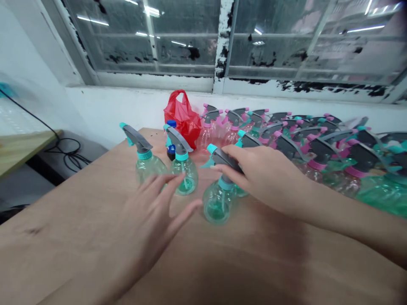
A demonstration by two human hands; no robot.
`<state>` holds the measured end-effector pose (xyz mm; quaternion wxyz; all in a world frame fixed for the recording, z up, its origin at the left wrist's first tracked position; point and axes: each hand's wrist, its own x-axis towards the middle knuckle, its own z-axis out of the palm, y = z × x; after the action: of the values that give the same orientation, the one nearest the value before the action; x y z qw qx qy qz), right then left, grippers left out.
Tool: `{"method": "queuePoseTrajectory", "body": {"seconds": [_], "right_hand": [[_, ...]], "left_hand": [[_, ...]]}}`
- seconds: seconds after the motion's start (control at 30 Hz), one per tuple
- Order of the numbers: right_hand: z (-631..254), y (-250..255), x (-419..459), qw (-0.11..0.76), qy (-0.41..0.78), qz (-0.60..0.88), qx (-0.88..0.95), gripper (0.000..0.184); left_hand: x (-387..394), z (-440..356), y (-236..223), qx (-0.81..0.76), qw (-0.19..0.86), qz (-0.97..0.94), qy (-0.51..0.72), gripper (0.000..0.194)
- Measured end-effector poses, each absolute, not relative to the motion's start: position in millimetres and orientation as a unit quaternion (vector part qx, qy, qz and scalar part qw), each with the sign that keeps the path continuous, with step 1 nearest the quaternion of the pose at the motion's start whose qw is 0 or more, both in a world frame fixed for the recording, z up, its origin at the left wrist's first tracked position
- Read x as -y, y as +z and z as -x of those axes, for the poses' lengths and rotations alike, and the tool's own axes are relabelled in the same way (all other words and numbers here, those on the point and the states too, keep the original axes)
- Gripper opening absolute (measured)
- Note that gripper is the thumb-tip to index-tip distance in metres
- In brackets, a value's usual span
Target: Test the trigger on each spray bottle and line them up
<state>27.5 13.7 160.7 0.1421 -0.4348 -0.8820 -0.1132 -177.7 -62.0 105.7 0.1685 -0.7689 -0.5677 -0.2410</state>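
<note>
Gripping a bottle by its grey head, the right hand is closed, its thumb and fingers wrapped round; whether the base touches the table is hard to tell. The left hand is spread and blurred, overlapping the lower part of the leftmost of two teal sprayers; contact cannot be told. Just behind these stand small blue-capped bottles and a red bag near the wall. Pink and teal sprayers crowd the right side, covering one another and cut off by the frame; the right arm hides some bodies. Another sprayer is mostly hidden behind the right hand. Any print on the blue-capped bottles is too small to read.
</note>
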Motion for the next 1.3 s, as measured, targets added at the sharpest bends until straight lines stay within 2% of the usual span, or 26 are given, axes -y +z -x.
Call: {"method": "queuePoseTrajectory", "body": {"seconds": [0.17,0.2,0.3,0.4,0.47,0.57,0.63,0.67,0.77,0.83,1.0,1.17,1.3], "right_hand": [[-49.1,157.9,12.9,0.161,-0.060,0.391,0.904,0.023],[-55.1,158.1,16.3,0.163,-0.052,0.384,0.907,0.023],[-80.4,160.7,20.9,0.165,0.001,0.361,0.918,0.025],[-117.7,162.1,19.4,0.148,0.135,0.314,0.928,0.028],[-145.0,157.4,18.1,0.128,0.225,0.309,0.915,0.039],[-177.5,139.8,18.9,0.165,0.278,0.331,0.886,0.078],[-189.5,125.0,19.8,0.207,0.288,0.355,0.865,0.084],[-192.8,118.3,19.9,0.230,0.295,0.366,0.852,0.084],[-195.9,104.9,17.3,0.302,0.323,0.344,0.828,0.064],[-195.3,102.3,14.3,0.349,0.342,0.310,0.816,0.058],[-194.2,104.7,8.9,0.423,0.323,0.347,0.772,0.025],[-194.9,101.8,4.5,0.438,0.323,0.349,0.763,0.019],[-197.6,93.9,-1.5,0.440,0.338,0.342,0.759,0.020]], "left_hand": [[71.2,137.0,79.4,0.506,0.009,0.822,-0.262,0.075],[71.0,128.2,74.9,0.510,-0.032,0.821,-0.255,0.076],[69.0,105.8,65.8,0.511,-0.096,0.820,-0.240,0.064],[65.1,88.9,59.4,0.482,-0.133,0.831,-0.245,0.061],[60.7,78.2,54.8,0.465,-0.152,0.833,-0.257,0.067],[51.3,59.1,47.8,0.447,-0.188,0.832,-0.269,0.073],[43.9,43.9,43.4,0.435,-0.211,0.830,-0.276,0.071],[40.4,35.7,41.0,0.429,-0.220,0.830,-0.281,0.071],[31.0,11.9,33.5,0.403,-0.236,0.837,-0.284,0.072],[26.2,-1.5,29.0,0.383,-0.238,0.846,-0.284,0.074],[16.4,-20.3,27.0,0.363,-0.253,0.849,-0.291,0.081],[6.0,-19.7,30.4,0.340,-0.256,0.866,-0.263,0.086],[2.0,-2.0,21.3,0.353,-0.210,0.887,-0.209,0.093]]}}
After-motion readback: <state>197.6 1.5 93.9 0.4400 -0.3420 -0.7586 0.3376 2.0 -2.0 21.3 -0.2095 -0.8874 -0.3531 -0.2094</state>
